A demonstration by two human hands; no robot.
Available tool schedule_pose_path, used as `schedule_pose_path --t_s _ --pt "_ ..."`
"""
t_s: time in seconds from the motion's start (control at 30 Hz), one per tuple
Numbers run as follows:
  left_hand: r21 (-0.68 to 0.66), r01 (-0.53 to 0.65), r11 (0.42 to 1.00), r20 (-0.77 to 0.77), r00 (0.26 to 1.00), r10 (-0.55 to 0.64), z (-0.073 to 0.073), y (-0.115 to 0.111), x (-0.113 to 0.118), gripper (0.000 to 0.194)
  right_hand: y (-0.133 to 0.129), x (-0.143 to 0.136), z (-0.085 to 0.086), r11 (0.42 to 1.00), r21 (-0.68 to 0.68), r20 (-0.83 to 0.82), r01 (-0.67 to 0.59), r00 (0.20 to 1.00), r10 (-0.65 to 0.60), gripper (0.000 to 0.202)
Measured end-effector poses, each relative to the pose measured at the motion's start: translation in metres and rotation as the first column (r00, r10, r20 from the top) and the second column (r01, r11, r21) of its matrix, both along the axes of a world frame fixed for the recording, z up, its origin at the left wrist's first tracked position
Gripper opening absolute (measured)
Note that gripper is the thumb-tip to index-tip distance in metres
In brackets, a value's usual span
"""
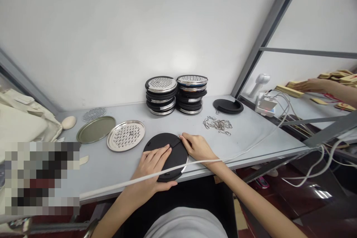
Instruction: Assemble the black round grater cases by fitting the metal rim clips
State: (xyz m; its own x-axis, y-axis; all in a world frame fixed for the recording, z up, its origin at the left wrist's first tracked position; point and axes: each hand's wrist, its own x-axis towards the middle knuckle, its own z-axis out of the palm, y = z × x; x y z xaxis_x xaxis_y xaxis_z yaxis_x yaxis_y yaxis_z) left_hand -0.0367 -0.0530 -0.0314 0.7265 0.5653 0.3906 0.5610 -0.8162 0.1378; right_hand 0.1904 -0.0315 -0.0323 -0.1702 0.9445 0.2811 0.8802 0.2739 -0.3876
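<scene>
Near the table's front edge lies a round black disc (176, 160) with a strip of shiny metal at its right rim. My left hand (152, 165) grips it, fingers over the top and thumb along the near edge. At the disc's upper right rim, my right hand (199, 148) is closed in a pinch on a small metal clip (179, 137), mostly covered by the fingertips. Loose metal clips (219, 124) lie in a pile beyond my right hand. To the left are a shiny round grater plate (126, 135) and an olive-green round plate (96, 129).
Two stacks of black-rimmed graters, a left stack (161, 95) and a right stack (192, 95), stand by the wall. A black ring-shaped part (228, 106) sits at the back right. A white cable (240, 153) crosses over my forearms. Another person's hand (315, 84) touches yellow pieces on the neighbouring table.
</scene>
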Motion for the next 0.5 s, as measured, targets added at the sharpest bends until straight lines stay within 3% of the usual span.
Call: schedule_pose_path --t_s 0.5 --pt "-0.014 -0.005 1.000 -0.025 1.000 0.005 -0.0002 0.0001 -0.0007 0.082 -0.0001 0.0015 -0.0024 1.000 0.003 -0.025 -0.023 0.999 0.023 0.034"
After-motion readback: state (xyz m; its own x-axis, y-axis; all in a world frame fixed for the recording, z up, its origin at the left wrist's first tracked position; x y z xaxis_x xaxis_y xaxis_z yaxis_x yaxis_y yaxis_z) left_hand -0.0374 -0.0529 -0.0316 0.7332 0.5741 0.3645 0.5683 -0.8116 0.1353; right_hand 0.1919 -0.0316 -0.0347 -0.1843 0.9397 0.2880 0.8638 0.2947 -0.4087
